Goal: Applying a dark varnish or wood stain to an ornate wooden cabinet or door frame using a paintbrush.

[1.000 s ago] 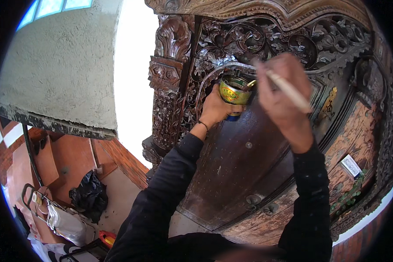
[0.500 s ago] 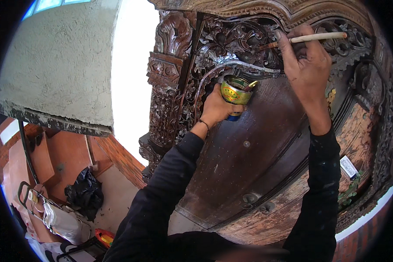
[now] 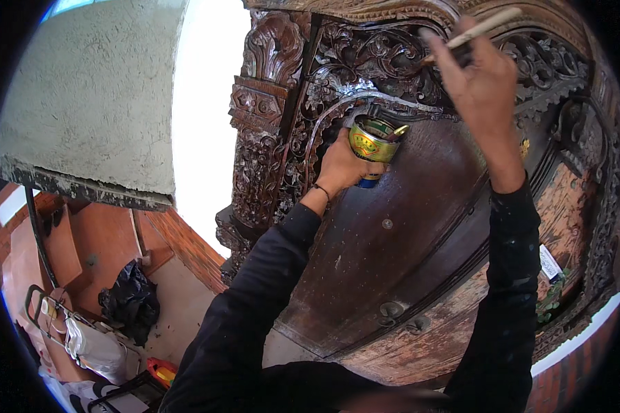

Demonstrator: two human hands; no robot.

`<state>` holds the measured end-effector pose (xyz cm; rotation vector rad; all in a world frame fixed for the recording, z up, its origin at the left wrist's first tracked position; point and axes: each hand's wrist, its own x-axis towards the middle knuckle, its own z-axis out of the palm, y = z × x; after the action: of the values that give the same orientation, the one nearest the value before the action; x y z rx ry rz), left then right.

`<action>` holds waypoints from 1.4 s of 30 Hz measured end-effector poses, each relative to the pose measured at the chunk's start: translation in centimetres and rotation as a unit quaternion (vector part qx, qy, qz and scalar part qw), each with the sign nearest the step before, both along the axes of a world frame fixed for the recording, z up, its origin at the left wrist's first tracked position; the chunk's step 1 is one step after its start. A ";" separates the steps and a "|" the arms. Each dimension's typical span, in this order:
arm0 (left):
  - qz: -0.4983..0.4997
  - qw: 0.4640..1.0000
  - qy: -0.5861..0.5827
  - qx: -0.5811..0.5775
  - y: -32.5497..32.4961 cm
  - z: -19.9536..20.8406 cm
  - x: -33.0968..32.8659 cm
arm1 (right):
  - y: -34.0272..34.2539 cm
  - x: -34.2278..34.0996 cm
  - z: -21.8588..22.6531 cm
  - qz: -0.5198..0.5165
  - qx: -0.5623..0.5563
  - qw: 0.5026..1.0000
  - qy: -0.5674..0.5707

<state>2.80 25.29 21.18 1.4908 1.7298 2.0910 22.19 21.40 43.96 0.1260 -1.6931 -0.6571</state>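
My left hand (image 3: 344,165) is wrapped round a yellow-green can (image 3: 372,143), whose top is open; a shiny metal piece stands at its rim. What is inside the can is mostly dark. Up at the right, my right hand (image 3: 480,82) grips a paintbrush (image 3: 485,26) by its pale wooden handle, slightly smeared by motion. The bristle end points left toward the dark carved scrollwork (image 3: 379,58) of a wooden door; I cannot tell whether it touches. Below the can spreads the smooth dark brown door panel (image 3: 392,241), glossy in places.
A carved pillar (image 3: 258,117) borders the door on the left, beside a rough plaster wall (image 3: 90,103). Lower left are a black plastic bag (image 3: 131,299) and a metal-framed trolley (image 3: 93,344) with a white bundle. Worn, peeling wood (image 3: 454,323) shows at the lower right.
My right hand has risen slightly, and the brush handle now tilts more steeply up to the right. The left hand and the can stay in nearly the same place.
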 end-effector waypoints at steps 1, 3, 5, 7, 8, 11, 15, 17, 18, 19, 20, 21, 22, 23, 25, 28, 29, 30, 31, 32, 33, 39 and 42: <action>0.007 1.000 0.002 -0.005 0.0 0.0 0.0 | -0.2 -0.6 -0.3 0.000 0.000 1.000 0.000; -0.002 1.000 -0.002 0.010 0.4 -0.1 -0.3 | -0.5 -2.4 -1.0 -0.009 0.157 0.987 -0.027; -0.010 1.000 -0.008 0.026 0.5 -0.1 -0.2 | -0.4 -2.9 -1.2 -0.021 0.161 0.986 -0.048; -0.007 1.000 -0.009 0.010 0.3 0.2 0.4 | -0.4 -3.1 -1.3 -0.005 0.203 0.977 -0.072; -0.001 1.000 -0.010 0.012 0.1 0.4 0.3 | -0.3 -2.9 -1.6 0.001 0.205 0.976 -0.072; 0.013 1.000 0.008 -0.012 -0.5 0.7 0.5 | 1.4 -1.3 -3.3 0.011 0.250 0.963 -0.103; 0.006 1.000 0.000 -0.005 -0.8 0.5 0.6 | 2.4 -1.1 -3.1 0.078 0.284 0.954 -0.049; 0.008 1.000 -0.006 0.000 -0.7 0.4 0.4 | 2.3 0.0 -2.6 0.046 0.070 0.996 -0.018; 0.006 1.000 -0.007 0.000 -0.6 0.4 0.4 | 1.9 0.0 -2.6 0.056 0.100 0.993 -0.036; 0.002 1.000 -0.010 -0.003 -0.6 0.4 0.5 | 1.9 -0.3 -3.0 0.055 0.099 0.993 -0.037; -0.001 1.000 -0.012 -0.005 -0.6 0.5 0.6 | 2.1 -0.5 -3.5 0.072 0.155 0.985 -0.034; -0.001 1.000 -0.013 -0.005 -0.7 0.5 0.6 | 2.1 -0.7 -3.8 0.090 0.210 0.973 -0.030; 0.010 1.000 -0.010 -0.006 -0.8 0.5 0.7 | 1.9 -0.8 -3.8 0.091 0.231 0.968 -0.039; 0.018 1.000 -0.007 -0.006 -0.8 0.6 0.7 | 2.2 -0.5 -3.7 0.089 0.232 0.968 -0.040; 0.000 1.000 -0.007 0.007 -0.4 0.2 0.6 | 2.9 0.2 -3.6 0.064 0.118 0.991 0.004; -0.020 1.000 -0.011 0.017 -0.2 0.3 0.8 | 2.5 0.4 -4.6 0.047 0.212 0.976 0.009; -0.024 1.000 -0.013 0.015 -0.3 0.2 0.8 | 2.3 0.2 -5.2 0.046 0.214 0.976 0.007; -0.026 0.999 -0.014 0.017 -0.2 0.2 0.7 | 2.2 -0.2 -5.7 0.061 0.200 0.977 -0.036; -0.030 0.999 -0.023 0.013 -0.1 0.3 0.6 | 2.1 -0.5 -6.1 0.075 0.187 0.976 -0.080; -0.033 0.999 -0.030 0.008 -0.3 0.4 0.5 | 2.1 -1.0 -6.1 0.070 0.189 0.977 -0.071; -0.034 0.999 -0.029 0.007 -0.5 0.5 0.6 | 1.9 -0.9 -5.8 0.068 0.188 0.977 -0.070; -0.047 0.999 -0.011 0.013 -1.0 0.6 0.9 | 0.4 2.1 -1.5 0.003 0.019 0.991 -0.134; -0.042 0.999 -0.005 0.018 -1.0 0.3 0.3 | -0.3 2.2 -0.1 -0.062 0.016 0.990 -0.126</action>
<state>3.10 24.25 21.51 1.5319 1.6056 2.0942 24.38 21.07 43.83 0.1323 -1.9460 -0.7864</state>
